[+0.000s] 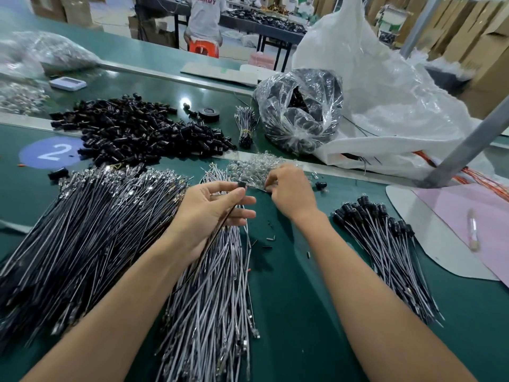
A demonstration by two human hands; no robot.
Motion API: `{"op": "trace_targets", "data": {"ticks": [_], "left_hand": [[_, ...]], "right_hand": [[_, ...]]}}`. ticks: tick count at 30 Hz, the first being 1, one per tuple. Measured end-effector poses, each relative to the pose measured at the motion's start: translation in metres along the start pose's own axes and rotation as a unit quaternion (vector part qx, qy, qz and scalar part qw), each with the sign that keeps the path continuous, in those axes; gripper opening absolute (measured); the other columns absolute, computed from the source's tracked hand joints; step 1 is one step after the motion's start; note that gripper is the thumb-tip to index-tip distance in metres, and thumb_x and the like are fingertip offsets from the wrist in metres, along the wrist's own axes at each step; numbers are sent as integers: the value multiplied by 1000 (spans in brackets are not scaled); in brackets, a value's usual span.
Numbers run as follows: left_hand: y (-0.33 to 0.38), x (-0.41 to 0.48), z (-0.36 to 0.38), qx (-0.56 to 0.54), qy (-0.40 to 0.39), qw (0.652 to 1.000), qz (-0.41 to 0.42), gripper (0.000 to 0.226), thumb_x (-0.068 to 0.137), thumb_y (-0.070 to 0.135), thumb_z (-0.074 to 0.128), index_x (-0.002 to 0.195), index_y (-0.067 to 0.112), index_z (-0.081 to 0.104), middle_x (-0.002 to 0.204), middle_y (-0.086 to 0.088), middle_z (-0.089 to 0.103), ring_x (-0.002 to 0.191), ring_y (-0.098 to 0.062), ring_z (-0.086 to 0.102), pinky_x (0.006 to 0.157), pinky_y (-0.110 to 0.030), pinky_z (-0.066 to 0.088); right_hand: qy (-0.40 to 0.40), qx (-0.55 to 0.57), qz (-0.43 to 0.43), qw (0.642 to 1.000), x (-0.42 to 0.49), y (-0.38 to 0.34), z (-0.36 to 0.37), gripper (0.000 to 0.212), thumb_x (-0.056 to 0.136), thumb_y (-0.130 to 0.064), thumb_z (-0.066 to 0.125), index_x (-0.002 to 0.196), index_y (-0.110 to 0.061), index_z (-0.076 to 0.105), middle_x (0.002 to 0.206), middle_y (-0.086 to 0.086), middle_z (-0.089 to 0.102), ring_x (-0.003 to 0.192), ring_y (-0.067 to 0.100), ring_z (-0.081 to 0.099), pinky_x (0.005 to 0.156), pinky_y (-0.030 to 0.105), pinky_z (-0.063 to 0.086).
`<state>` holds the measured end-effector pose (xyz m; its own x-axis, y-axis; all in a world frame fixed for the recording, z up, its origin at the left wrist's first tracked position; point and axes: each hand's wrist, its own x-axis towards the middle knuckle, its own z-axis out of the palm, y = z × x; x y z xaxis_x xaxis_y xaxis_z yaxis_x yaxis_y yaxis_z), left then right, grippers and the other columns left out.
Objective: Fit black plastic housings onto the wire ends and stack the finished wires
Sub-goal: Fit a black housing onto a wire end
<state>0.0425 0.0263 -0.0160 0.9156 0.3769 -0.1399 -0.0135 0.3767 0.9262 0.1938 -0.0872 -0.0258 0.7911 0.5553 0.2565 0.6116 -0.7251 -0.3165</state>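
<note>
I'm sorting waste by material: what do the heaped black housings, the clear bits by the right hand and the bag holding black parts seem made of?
Black housings: likely moulded plastic, semi-gloss, with small highlights on their rounded walls. Clear bits: transparent and glinting, plastic or glass, I cannot tell which. Bag: thin clear plastic film, crinkled, with bright reflections.

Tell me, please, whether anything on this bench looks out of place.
Small black bits lie loose on the mat between the grey wires and the finished stack; one black housing sits apart from the heap.
</note>
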Motion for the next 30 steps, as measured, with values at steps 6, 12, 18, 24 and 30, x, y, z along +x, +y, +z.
{"op": "trace_targets", "data": {"ticks": [6, 12, 18, 24, 30], "left_hand": [[-1, -2, 3, 36, -14, 999, 13, 24, 90, 7, 63, 111, -3, 60, 87, -15, 76, 59, -19, 71, 56, -25, 59], [-3, -3, 5, 88, -29, 995, 36, 18, 87, 9, 67, 103, 2, 62, 85, -11, 76, 63, -18, 72, 50, -20, 54], [-7, -2, 5, 107, -35, 992, 50, 10, 84, 5, 70, 93, 3, 65, 80, -11, 76, 61, -17, 72, 46, -19, 51], [-9, -1, 5, 97, -33, 993, 56, 11, 82, 2, 71, 92, 1, 68, 78, -12, 75, 64, -17, 73, 50, -20, 54], [-11, 0, 3, 107, -36, 992, 62, 4, 83, 3, 70, 86, 6, 70, 71, -9, 75, 65, -16, 73, 52, -20, 55]], "right_hand": [[-13, 12, -12, 1000, -3, 6, -3, 26, 85, 12, 54, 94, -3, 73, 100, 12, 61, 89, 22, 56, 84, 34, 49], [53, 290, 32, 955, -33, -2, -17, 24, 91, 3, 57, 95, -16, 72, 85, -2, 70, 75, 6, 61, 70, 14, 49], [-3, 423, -18, 906, -60, -14, -31, 28, 93, 3, 59, 90, -22, 72, 78, -12, 71, 70, 2, 61, 70, 15, 49], [12, 383, -38, 923, -62, -17, -31, 25, 90, 7, 59, 91, -14, 73, 85, 1, 73, 71, 6, 63, 72, 20, 52], [12, 361, -82, 929, -64, -13, -33, 38, 85, 10, 63, 85, -27, 72, 79, -7, 72, 70, 9, 66, 71, 20, 53]]}}
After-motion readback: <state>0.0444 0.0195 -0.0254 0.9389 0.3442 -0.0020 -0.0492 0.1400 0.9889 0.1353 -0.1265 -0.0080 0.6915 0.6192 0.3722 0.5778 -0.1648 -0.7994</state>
